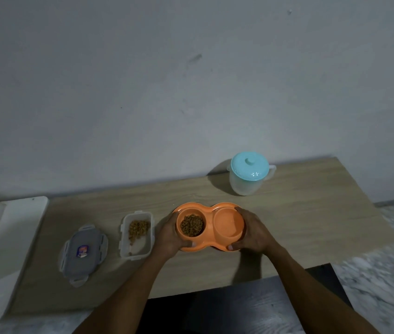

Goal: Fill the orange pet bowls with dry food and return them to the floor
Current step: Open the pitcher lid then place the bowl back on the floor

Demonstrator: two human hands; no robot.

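Both hands, left [170, 233] and right [253, 231], are gripping bowls [211, 226]; kibble [192, 225] at 9 o'clock cup; lid [84, 251] label unreadable.

Double bowl held over the middle of the table, containers to its left, jug behind

The double pet bowl [210, 226] sits between the left hand [170, 237] and the right hand [255, 231], one at each end; dry food [192, 225] lies in its left well only. Just left of it on the table [311, 213] stands an open container [137, 233] with kibble in its far half — its lid [84, 253] lies further left. A lidded jug [249, 174] stands behind and to the right, near the wall [143, 80].
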